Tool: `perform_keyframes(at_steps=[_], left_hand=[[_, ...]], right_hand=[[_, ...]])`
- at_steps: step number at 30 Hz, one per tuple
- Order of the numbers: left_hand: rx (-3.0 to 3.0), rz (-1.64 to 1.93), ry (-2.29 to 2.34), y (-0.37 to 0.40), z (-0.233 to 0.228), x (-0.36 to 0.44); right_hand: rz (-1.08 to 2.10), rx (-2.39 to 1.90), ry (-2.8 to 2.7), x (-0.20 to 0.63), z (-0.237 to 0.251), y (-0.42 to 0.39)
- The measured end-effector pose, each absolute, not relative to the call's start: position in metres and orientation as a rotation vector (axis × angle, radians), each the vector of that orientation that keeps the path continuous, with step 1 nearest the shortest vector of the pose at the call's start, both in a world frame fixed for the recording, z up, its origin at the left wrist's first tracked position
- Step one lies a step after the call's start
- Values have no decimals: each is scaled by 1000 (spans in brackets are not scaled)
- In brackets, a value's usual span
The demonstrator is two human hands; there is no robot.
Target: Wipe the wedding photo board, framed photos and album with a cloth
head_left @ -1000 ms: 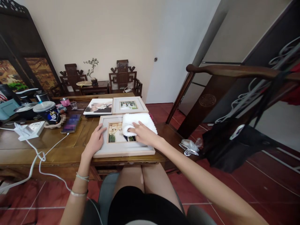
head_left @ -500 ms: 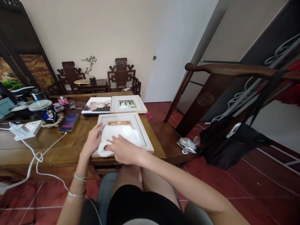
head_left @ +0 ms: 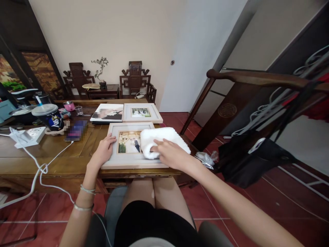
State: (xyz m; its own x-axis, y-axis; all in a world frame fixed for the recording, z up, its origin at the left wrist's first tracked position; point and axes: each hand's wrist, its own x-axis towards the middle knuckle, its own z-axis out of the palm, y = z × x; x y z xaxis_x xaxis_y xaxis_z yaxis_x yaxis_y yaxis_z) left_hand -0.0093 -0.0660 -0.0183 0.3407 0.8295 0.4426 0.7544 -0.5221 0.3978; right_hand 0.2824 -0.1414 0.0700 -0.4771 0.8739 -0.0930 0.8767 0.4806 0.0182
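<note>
A picture frame [head_left: 108,162] with a pale wooden border lies flat at the table's near edge, a photo [head_left: 130,141] visible behind its front. My left hand [head_left: 104,149] rests on the frame's left border, fingers stretched over the edge. A folded fluffy white cloth [head_left: 166,137] covers the frame's right part and hangs past its right side. My right hand [head_left: 169,152] presses on the cloth, its fingers gripping the near rolled fold. The frame's right border is mostly hidden under the cloth.
Behind lie a second frame [head_left: 156,116] and a photo album [head_left: 106,113]. On the left are a lidded cup [head_left: 52,118], a phone [head_left: 76,130], a power strip [head_left: 31,136] and white cables [head_left: 38,169]. A wooden chair [head_left: 227,103] with a black bag [head_left: 257,161] stands right.
My right hand has slid the white cloth rightward across the frame, uncovering the photo. My left hand stays on the left border.
</note>
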Motion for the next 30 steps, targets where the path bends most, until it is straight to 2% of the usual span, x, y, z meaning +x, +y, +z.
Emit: perform_keyframes(at_steps=[6,10,17,22,26,30], left_hand=[[2452,920,1460,-65,-18,-11],[2432,933,1464,-66,-17,-10],[2434,940,1462,-67,-16,-8],[2434,908,1443,-68,-16,-9],[2423,908,1436,-67,-16,-10],[2432,897,1423,-67,-15,-10]], right_hand=[[125,1703,2746,277,42,-71],[207,1650,2811,275,33,-59],[-56,1334,2783,281,64,-148],[-262,1318,2728,274,88,-192],[-223,1376,2817,268,68,-163],[-2,1520,2897,266,41,-98]])
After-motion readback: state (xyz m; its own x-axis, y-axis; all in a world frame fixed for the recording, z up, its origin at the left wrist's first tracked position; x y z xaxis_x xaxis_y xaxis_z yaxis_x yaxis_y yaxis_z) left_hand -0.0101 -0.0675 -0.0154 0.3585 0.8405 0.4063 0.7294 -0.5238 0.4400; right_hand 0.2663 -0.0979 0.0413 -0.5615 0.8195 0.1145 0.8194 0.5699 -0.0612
